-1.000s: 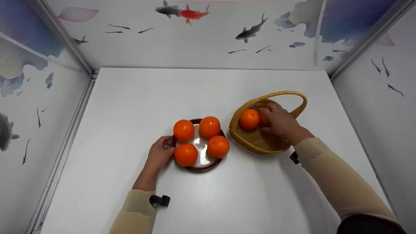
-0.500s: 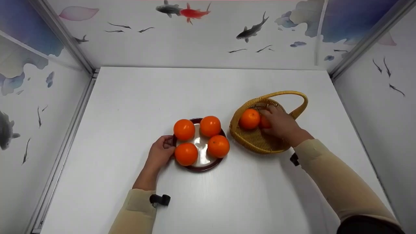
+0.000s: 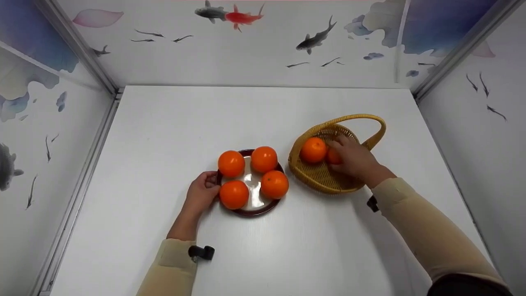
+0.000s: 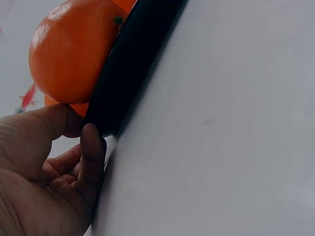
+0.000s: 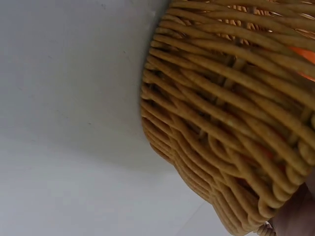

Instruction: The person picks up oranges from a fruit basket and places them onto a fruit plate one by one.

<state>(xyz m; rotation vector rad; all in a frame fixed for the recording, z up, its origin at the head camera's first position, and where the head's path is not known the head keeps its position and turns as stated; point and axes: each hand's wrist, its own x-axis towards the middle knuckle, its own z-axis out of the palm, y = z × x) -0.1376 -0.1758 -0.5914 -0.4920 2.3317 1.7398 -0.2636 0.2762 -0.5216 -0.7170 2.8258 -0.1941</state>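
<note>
My left hand (image 3: 202, 191) pinches the left rim of a round plate (image 3: 252, 213) with a dark brown edge. In the left wrist view, thumb and finger (image 4: 92, 147) meet at the plate's dark side (image 4: 118, 81). Several oranges (image 3: 234, 194) stand on the plate around its pale, shiny middle. My right hand (image 3: 353, 158) reaches into a wicker basket (image 3: 324, 187) and grips an orange (image 3: 333, 156), which the fingers partly cover. Another orange (image 3: 314, 149) lies left of it in the basket. The basket's woven side (image 5: 221, 108) hides most of the right hand in the right wrist view.
The basket's arched handle (image 3: 365, 118) rises to the back right, beyond the right hand. Plate and basket stand close together on a white table (image 3: 185, 119). Panels painted with fish (image 3: 316, 41) enclose the table at the back and both sides.
My right fingers have settled slightly lower around the orange in the basket. The left hand, plate and basket keep their places.
</note>
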